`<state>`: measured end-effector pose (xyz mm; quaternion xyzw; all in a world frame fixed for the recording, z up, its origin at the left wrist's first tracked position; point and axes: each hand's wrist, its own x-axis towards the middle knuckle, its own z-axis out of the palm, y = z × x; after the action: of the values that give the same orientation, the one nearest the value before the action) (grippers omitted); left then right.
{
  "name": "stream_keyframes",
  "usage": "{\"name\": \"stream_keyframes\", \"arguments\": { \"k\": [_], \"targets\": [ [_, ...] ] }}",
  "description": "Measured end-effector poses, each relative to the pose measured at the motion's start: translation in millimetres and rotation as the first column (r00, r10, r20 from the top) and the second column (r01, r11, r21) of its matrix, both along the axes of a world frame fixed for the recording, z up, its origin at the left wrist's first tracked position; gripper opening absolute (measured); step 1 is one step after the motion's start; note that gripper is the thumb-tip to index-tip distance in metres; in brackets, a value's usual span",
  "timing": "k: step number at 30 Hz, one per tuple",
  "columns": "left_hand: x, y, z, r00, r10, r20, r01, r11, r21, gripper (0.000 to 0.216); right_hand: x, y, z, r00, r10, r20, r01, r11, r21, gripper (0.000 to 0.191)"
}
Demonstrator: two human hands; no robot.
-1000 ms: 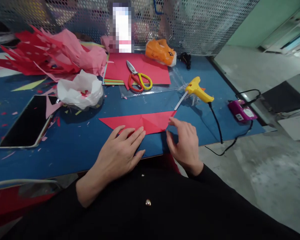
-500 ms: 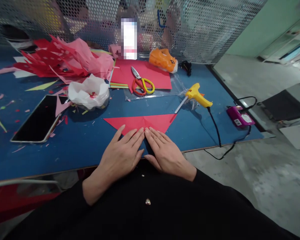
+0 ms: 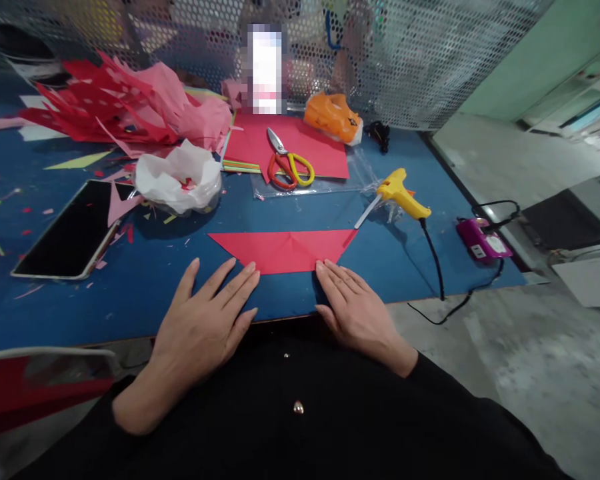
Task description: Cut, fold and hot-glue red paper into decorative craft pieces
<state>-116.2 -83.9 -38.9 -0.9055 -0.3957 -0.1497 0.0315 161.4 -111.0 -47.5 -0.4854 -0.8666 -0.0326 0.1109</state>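
Observation:
A folded sheet of red paper (image 3: 287,252) lies flat on the blue table, long edge away from me and a shorter folded edge toward me. At its near left corner, the fingertips of my left hand (image 3: 203,320) rest on the fold, fingers stretched and spread. My right hand (image 3: 353,307) lies flat at the near right corner, its fingers straight and side by side, the tips on the paper. Neither hand grips anything. Just beyond the paper's right tip is the nozzle end of a yellow glue gun (image 3: 403,193).
Red-and-yellow-handled scissors (image 3: 285,163) lie on stacked coloured paper (image 3: 325,143). Left are a dark-screened phone (image 3: 70,230), a white paper-lined bowl (image 3: 175,177) and crumpled red and pink paper (image 3: 130,107). An orange packet (image 3: 334,117) sits behind; a purple power socket (image 3: 483,240) stands right.
My hands have slid apart along the near fold, the left one leftward and the right one rightward, uncovering the middle of the red paper. The view has shifted slightly.

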Motion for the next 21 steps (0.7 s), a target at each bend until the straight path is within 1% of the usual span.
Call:
{"name": "stream_keyframes", "arguments": {
  "k": [4, 7, 10, 13, 15, 17, 18, 19, 21],
  "targets": [
    [2.8, 3.3, -0.1, 1.0, -0.022, 0.005, 0.021, 0.997, 0.079, 0.041, -8.7, 18.6, 19.4, 0.993, 0.031, 0.112, -0.04, 0.996, 0.081, 0.037],
    [8.9, 10.6, 4.9, 0.998, 0.003, 0.061, -0.009, 0.995, 0.097, 0.036, -20.5, 35.4, 34.6, 0.969, 0.089, 0.23, -0.118, 0.986, 0.117, 0.035],
    [13.0, 20.3, 13.5, 0.989, 0.06, 0.137, -0.064, 0.998, 0.022, 0.034, -34.2, 48.3, 36.8, 0.942, 0.157, 0.297, -0.2, 0.973, 0.118, 0.032],
    [13.4, 31.9, 23.8, 0.957, 0.142, 0.253, -0.124, 0.989, -0.083, 0.035, -43.7, 55.5, 30.1, 0.947, 0.15, 0.283, -0.197, 0.969, 0.146, 0.026],
    [12.3, 40.9, 31.5, 0.898, 0.233, 0.372, -0.173, 0.967, -0.187, 0.034, -45.0, 57.3, 29.0, 0.955, 0.13, 0.266, -0.185, 0.963, 0.194, 0.024],
    [11.0, 51.5, 40.1, 0.811, 0.353, 0.467, -0.206, 0.919, -0.337, 0.033, -41.6, 57.3, 35.2, 0.959, 0.174, 0.225, -0.23, 0.939, 0.254, 0.024],
    [10.5, 57.3, 44.5, 0.762, 0.41, 0.501, -0.203, 0.886, -0.417, 0.033, -38.5, 57.1, 41.1, 0.955, 0.227, 0.189, -0.276, 0.913, 0.3, 0.025],
    [10.4, 63.2, 48.7, 0.705, 0.466, 0.534, -0.174, 0.844, -0.507, 0.033, -34.7, 57.0, 48.4, 0.945, 0.291, 0.151, -0.327, 0.876, 0.355, 0.026],
    [11.2, 74.3, 56.0, 0.586, 0.561, 0.584, -0.041, 0.741, -0.67, 0.036, -26.6, 58.9, 64.8, 0.904, 0.418, 0.087, -0.406, 0.781, 0.475, 0.027]
  ]
}}
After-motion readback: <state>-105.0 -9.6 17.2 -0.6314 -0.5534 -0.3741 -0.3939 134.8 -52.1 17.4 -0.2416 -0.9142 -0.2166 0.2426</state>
